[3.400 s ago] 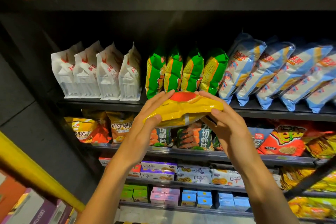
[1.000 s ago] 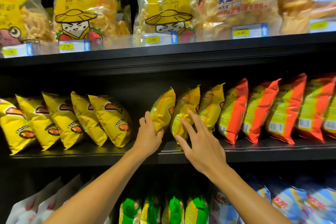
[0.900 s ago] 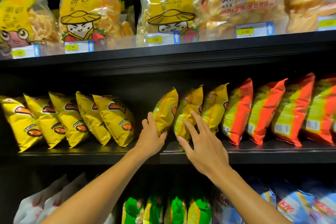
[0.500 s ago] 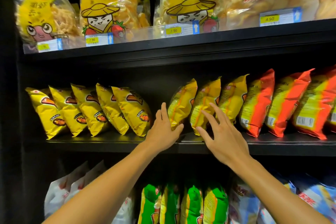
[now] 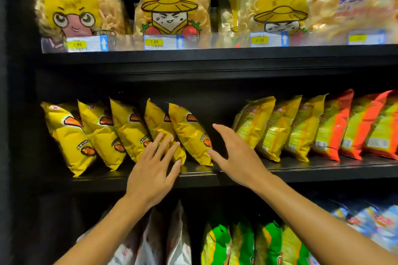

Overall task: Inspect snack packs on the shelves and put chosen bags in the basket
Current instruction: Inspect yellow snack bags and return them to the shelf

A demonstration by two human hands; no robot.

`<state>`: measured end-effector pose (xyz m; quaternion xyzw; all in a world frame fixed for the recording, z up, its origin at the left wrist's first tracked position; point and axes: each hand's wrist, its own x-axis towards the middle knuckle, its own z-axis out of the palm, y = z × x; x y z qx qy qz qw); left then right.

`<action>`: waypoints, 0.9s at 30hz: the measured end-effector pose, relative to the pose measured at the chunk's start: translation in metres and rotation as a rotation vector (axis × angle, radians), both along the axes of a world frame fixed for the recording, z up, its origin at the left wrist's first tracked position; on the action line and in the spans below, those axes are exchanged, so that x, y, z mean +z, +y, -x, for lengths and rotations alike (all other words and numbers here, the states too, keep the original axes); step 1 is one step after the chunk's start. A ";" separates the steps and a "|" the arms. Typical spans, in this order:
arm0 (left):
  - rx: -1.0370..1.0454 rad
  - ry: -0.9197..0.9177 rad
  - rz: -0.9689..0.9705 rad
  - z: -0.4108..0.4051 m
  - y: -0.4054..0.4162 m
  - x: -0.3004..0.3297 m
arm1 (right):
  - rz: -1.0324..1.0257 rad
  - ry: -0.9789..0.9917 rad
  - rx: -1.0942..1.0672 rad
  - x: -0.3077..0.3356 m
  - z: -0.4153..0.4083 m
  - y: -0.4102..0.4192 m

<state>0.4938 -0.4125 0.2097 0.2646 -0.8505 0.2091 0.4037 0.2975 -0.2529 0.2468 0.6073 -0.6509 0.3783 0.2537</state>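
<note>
Head cam: both arms reach up and forward from the bottom of the frame to the middle shelf [image 5: 323, 170]. The left hand [image 5: 154, 168] is flat with fingers straight and spread, fingertips lying over the lower part of the yellow bags [image 5: 129, 131] at the left of that shelf, around the fourth one in the row. It holds nothing. The right hand [image 5: 235, 157] is open too, fingers stretched up and a bit fanned, palm turned left toward the last bag [image 5: 190, 133] of that row. Its thumb sits right at that bag's lower corner; can't tell if it's actually touching. The hand hangs in the dark gap between the yellow row and the next row of yellow-orange bags [image 5: 277, 127], with red bags [image 5: 336, 127] further right.

Top shelf has big clear packs [image 5: 170, 0] with price tags [image 5: 160, 42]. Below, white bags [image 5: 172, 241] and green bags [image 5: 247, 243]. No basket in view.
</note>
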 end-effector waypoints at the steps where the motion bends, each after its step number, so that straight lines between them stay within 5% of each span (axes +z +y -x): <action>1: 0.009 0.015 -0.006 0.002 0.001 -0.001 | -0.037 -0.045 -0.010 0.004 -0.007 -0.013; 8: 0.031 0.044 -0.093 0.003 0.001 -0.003 | -0.190 -0.224 -0.174 0.018 -0.027 -0.074; 14: 0.019 0.059 -0.118 0.002 0.003 -0.001 | -0.043 -0.209 -0.130 0.012 -0.012 -0.075; 27: -0.079 0.054 -0.066 -0.005 0.007 0.006 | 0.277 -0.314 0.134 -0.016 -0.022 0.123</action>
